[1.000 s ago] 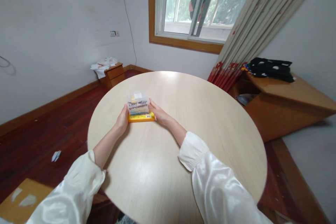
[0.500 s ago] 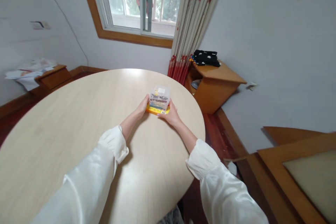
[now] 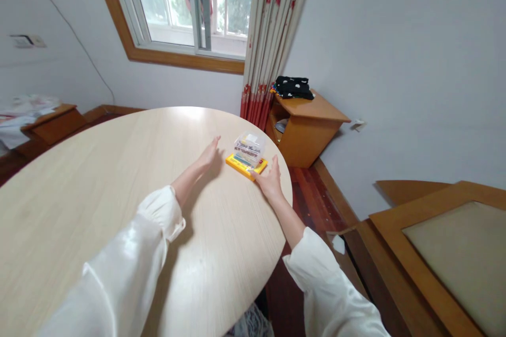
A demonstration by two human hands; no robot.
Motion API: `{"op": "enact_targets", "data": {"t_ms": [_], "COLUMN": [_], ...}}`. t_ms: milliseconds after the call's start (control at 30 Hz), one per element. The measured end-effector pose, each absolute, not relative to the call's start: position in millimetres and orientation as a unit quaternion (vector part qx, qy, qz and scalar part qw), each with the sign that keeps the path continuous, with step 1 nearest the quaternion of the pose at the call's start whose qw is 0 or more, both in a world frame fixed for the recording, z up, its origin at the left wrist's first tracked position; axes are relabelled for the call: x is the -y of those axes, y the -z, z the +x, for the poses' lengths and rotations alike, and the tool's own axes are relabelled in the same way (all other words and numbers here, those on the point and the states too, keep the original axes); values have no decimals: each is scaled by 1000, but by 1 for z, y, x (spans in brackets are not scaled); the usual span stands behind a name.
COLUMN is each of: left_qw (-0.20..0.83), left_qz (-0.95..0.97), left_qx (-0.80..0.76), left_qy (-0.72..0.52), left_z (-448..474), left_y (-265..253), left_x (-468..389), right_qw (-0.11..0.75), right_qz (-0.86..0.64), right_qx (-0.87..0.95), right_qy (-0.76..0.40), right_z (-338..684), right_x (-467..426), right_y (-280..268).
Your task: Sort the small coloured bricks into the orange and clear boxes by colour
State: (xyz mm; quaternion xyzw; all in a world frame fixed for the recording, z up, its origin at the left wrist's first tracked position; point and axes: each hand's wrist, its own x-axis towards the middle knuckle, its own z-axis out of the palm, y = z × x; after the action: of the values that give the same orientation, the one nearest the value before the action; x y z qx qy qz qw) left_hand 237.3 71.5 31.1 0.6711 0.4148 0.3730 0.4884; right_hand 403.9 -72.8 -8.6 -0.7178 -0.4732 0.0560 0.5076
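On the right part of the round wooden table (image 3: 130,168) lies a flat yellow box (image 3: 240,167). A clear plastic box (image 3: 250,150) with small dark items and a white label sits on top of it. My left hand (image 3: 207,156) is held to the left of the boxes, apart from them, fingers stretched out and holding nothing. At the near right corner of the yellow box is my right hand (image 3: 269,179), its thumb at the edge and its fingers spread upward. Whether the thumb still touches the box is hard to tell.
Behind the table's right side stands a small wooden cabinet (image 3: 312,126) with folded black cloth (image 3: 294,87) on it. A curtain (image 3: 266,42) hangs beside the window. To the right is a wooden chair (image 3: 446,221); papers (image 3: 27,110) lie at far left.
My left hand has let go of the boxes and moved away to the left. My right hand's fingers have opened off the side. The view has shifted to the right.
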Motion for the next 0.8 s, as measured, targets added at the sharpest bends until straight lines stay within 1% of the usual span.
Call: {"op": "enact_targets", "data": {"t_ms": [67, 133, 200, 233, 333, 433, 500, 533, 600, 800], "left_qw": [320, 145, 27, -6, -34, 6, 16, 11, 6, 12], "left_qz": [741, 786, 811, 818, 834, 829, 830, 829, 831, 831], "left_qx": [-452, -468, -474, -480, -513, -555, -557, -558, -556, -556], "left_qy": [-381, -378, -343, -318, -200, -69, -23, -20, -20, -31], "left_z": [188, 135, 91, 74, 49, 47, 48, 49, 49, 48], "left_y": [-47, -65, -77, -78, -58, -21, -3, 2, 5, 0], "left_x": [-68, -58, -40, -30, -1, 19, 25, 27, 28, 27], "right_qw": [537, 532, 490, 455, 321, 176, 96, 82, 80, 77], "right_qz": [-693, -638, -584, -561, -539, -556, -567, -571, -573, -572], "right_qx": [481, 553, 641, 684, 778, 811, 810, 808, 809, 811], "right_qy": [0, 62, 96, 95, 42, -54, -112, -117, -109, -97], "right_z": [395, 377, 349, 333, 284, 251, 242, 241, 242, 244], "right_x": [86, 94, 95, 92, 76, 57, 48, 46, 43, 45], "right_y": [-14, -40, -64, -71, -70, -41, -20, -12, -2, -4]}}
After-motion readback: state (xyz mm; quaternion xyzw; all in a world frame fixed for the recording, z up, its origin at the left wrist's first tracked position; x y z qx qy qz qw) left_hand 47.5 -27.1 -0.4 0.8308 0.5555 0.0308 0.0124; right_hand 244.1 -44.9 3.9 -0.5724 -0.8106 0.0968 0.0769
